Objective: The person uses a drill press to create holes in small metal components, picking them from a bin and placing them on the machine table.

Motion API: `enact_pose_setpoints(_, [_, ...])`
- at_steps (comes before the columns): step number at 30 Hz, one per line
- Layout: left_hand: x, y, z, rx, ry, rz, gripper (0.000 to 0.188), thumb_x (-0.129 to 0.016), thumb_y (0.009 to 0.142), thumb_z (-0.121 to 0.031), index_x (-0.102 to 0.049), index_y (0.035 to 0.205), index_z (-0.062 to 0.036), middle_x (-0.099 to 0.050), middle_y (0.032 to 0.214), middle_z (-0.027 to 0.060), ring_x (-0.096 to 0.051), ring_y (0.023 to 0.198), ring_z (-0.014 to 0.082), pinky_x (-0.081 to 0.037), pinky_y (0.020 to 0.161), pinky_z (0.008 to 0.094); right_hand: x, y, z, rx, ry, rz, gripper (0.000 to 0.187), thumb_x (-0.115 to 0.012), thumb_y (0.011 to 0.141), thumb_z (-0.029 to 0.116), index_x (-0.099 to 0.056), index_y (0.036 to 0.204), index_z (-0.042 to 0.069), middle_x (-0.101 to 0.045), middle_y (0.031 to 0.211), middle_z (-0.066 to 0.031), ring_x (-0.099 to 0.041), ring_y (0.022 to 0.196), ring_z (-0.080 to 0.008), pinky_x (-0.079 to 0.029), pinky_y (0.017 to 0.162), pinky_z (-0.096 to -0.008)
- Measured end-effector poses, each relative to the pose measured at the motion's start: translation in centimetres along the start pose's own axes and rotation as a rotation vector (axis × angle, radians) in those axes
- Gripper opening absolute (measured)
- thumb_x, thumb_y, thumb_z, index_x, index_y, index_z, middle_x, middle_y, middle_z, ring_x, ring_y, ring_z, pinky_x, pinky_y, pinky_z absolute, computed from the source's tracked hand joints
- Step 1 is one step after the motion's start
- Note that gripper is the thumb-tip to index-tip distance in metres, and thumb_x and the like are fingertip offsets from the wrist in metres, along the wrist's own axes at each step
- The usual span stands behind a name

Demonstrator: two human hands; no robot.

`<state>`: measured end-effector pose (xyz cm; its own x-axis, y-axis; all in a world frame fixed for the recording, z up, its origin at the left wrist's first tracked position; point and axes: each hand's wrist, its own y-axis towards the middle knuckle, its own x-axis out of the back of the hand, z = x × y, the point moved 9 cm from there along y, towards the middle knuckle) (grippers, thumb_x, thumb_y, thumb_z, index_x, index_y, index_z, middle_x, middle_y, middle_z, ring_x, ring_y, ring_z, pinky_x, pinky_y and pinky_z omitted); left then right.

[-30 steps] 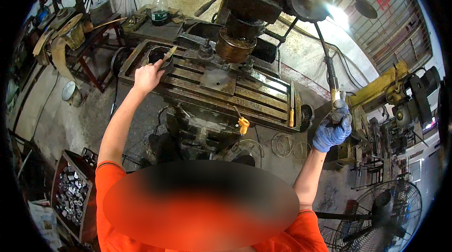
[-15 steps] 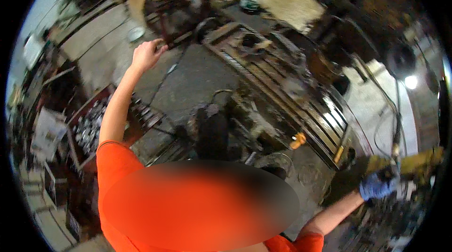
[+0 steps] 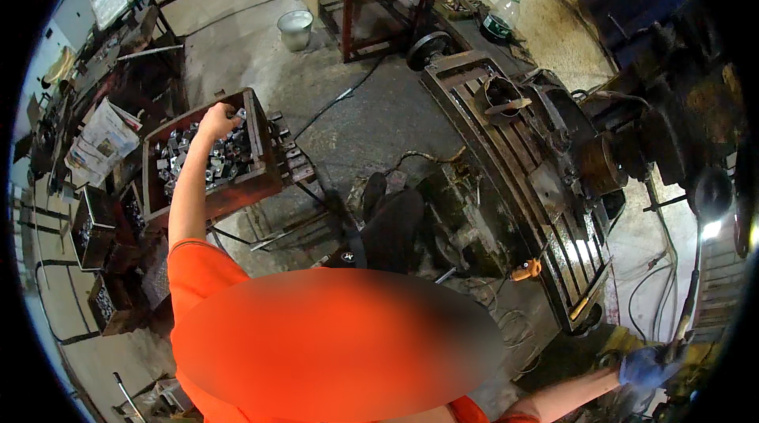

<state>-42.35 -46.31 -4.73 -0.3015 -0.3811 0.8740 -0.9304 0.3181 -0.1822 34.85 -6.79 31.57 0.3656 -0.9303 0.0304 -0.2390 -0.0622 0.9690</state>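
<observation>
Now with left hand [image 3: 217, 121], among parts [image 3: 225, 156] boxed seemingly for reach; with right hand [image 3: 644, 368], by lever [image 3: 692, 296] (can't tell either grip)!

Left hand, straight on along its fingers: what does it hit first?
Probably the loose metal parts right at the left hand's fingertips, inside the reddish-brown bin. Beyond them, the bin's wall. Depth is hard to judge from this one view; it may already be touching a part.
</observation>
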Motion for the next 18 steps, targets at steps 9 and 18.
enact_pose_setpoints(9, [-2.6,2.8,0.8,0.042,0.463,-0.243,0.024,-0.058,0.073,-0.021,-0.058,0.093,-0.0064,-0.061,0.097,0.0154,-0.059,0.092,0.0321,-0.048,0.075,0.0431,-0.9,3.5,-5.9,-0.121,0.286,-0.034,0.022,-0.053,0.084,0.003,-0.057,0.104,-0.005,-0.062,0.101,-0.0135,-0.06,0.089,-0.0244,-0.048,0.081,-0.0346])
enact_pose_setpoints(18, [-3.5,4.2,4.7,0.21,0.203,-0.178,0.052,-0.054,0.075,-0.05,-0.055,0.1,-0.0037,-0.058,0.103,0.0216,-0.054,0.1,0.0373,-0.043,0.081,0.0458,-2.7,8.2,-6.5,-0.03,0.026,0.096,0.028,-0.051,0.085,0.009,-0.055,0.11,-0.001,-0.058,0.109,-0.0131,-0.057,0.096,-0.0208,-0.045,0.084,-0.0304])
